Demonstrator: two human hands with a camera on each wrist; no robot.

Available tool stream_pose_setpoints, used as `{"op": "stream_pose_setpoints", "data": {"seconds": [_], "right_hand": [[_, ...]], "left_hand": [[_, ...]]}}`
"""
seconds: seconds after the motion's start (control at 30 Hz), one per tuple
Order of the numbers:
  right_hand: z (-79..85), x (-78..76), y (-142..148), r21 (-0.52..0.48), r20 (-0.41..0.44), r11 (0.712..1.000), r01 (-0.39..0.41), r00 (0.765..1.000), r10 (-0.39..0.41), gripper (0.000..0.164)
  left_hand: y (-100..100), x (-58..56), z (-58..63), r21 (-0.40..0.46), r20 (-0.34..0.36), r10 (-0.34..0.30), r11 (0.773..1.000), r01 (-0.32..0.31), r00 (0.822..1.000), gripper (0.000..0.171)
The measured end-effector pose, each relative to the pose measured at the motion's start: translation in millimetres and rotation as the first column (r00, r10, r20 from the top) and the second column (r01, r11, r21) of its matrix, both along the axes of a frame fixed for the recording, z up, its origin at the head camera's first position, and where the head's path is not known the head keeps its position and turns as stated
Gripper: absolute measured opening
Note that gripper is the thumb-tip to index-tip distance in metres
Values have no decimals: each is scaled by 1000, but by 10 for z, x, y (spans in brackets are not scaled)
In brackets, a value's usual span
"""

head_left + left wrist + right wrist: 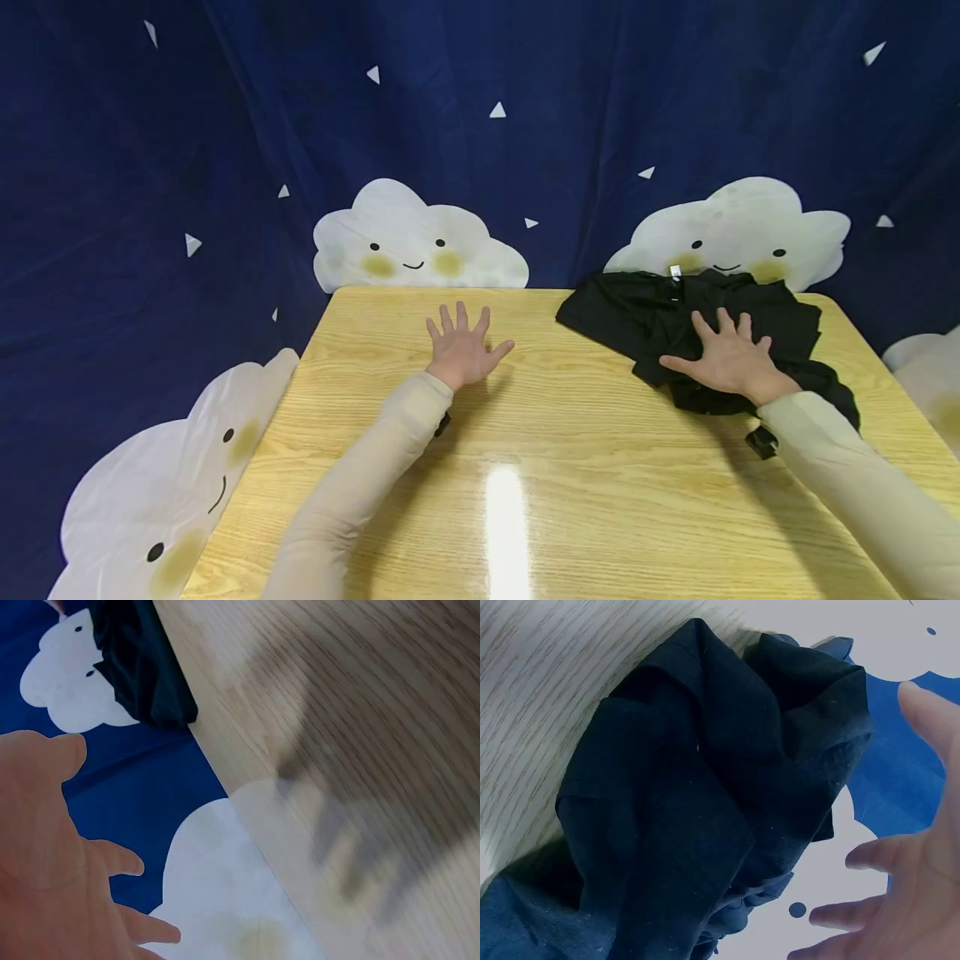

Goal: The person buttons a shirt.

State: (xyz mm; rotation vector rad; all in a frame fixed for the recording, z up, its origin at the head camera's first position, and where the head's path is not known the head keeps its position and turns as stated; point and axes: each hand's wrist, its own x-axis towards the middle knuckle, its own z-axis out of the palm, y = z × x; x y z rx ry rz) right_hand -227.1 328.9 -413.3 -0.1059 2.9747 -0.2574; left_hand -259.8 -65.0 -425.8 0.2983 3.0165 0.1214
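A crumpled heap of black cloth (615,312), apparently a garment with a small white tag (676,271), lies at the back right of the wooden table. My right hand (723,354) is spread over the front part of this heap, fingers apart and holding nothing. In the right wrist view the black cloth (682,787) shows its loose folds, with the hand (907,862) off to one side. My left hand (461,346) hovers above the bare wood left of the cloth, its fingers spread, and its shadow falls on the tabletop. The left wrist view shows that hand (52,855) holding nothing.
The light wooden table (555,433) ends at a dark blue curtain (450,142) printed with white clouds and small triangles. A bright light reflection runs down the table's front middle. Black wrist straps (762,442) show under both sleeves.
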Motion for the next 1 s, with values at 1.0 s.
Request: {"op": "stream_pose_setpoints", "data": {"seconds": [1.0], "right_hand": [[-78, -169, 214, -34, -55, 999, 20, 998, -22, 69]], "left_hand": [[1079, -68, -157, 23, 74, -275, 961, 274, 959, 53]]}}
